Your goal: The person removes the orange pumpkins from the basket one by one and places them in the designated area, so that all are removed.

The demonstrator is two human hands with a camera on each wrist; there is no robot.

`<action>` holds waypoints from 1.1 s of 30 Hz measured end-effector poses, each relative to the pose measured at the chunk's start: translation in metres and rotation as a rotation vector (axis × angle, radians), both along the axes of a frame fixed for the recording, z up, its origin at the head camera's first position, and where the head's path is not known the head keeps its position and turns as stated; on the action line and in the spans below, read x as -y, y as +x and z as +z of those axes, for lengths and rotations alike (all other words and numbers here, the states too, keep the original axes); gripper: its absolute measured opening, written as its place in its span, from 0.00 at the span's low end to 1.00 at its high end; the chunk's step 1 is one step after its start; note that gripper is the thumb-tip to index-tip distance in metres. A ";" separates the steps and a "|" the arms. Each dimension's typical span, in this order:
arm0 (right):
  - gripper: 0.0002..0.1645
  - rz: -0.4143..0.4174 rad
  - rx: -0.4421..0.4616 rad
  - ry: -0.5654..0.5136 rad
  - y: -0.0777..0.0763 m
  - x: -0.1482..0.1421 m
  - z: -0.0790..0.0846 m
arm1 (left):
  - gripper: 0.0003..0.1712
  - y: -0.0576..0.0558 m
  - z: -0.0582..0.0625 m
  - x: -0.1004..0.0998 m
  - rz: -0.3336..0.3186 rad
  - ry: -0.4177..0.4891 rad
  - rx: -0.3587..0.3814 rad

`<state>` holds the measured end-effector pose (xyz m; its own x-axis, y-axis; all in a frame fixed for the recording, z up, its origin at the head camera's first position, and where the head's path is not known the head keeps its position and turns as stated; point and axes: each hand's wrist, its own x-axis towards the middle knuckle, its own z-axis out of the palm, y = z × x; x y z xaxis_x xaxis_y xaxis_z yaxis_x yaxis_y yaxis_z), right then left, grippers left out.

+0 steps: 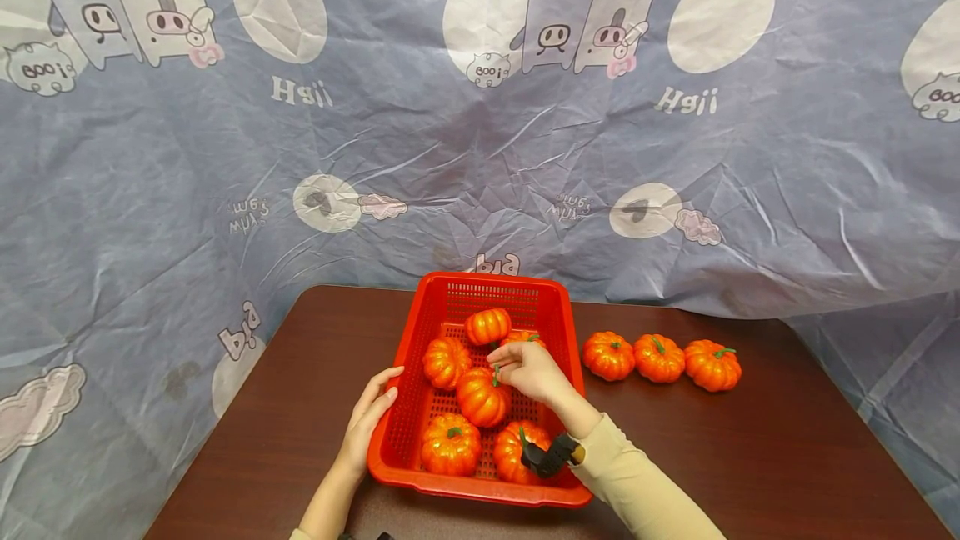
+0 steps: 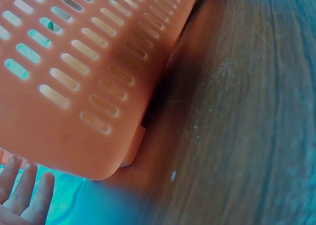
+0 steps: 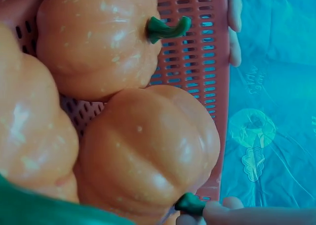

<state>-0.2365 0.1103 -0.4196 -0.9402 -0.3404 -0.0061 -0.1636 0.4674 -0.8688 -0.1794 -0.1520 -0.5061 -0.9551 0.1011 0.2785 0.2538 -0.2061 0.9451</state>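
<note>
Inside the red plastic basket [image 1: 480,486] sit several glossy orange pumpkins with green stems. My right hand [image 1: 534,373] reaches over the right side and pinches the stem of the middle pumpkin [image 1: 482,400]; the right wrist view shows thumb and finger on that green stem [image 3: 190,204]. Around it are a pumpkin [image 1: 447,362] to its left, one at the back [image 1: 488,327], and one at the front left [image 1: 451,445]. Another [image 1: 516,455] is partly behind the black wrist camera. My left hand [image 1: 369,415] rests against the left rim, its fingers nearly straight in the left wrist view.
Three more pumpkins [image 1: 659,358] stand in a row on the brown table [image 1: 750,457], right of the basket. A grey-blue cloth [image 1: 480,148] with cartoon prints hangs behind the table and at its sides.
</note>
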 end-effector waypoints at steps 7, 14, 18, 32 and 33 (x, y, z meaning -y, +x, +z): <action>0.14 0.012 0.023 -0.105 0.001 -0.001 0.009 | 0.21 0.000 -0.001 0.000 0.012 -0.004 0.010; 0.14 -0.069 -0.021 -0.208 0.007 -0.003 0.024 | 0.21 0.001 -0.001 0.001 0.006 -0.003 0.006; 0.13 -0.146 -0.069 -0.228 0.010 -0.007 0.032 | 0.21 0.000 0.000 0.001 0.002 0.000 -0.002; 0.15 -0.318 -0.161 -0.446 0.021 -0.051 0.060 | 0.21 -0.001 0.001 0.000 0.024 -0.020 0.013; 0.15 -0.326 -0.165 -0.461 0.022 -0.056 0.061 | 0.21 -0.001 0.001 0.001 0.026 -0.023 0.012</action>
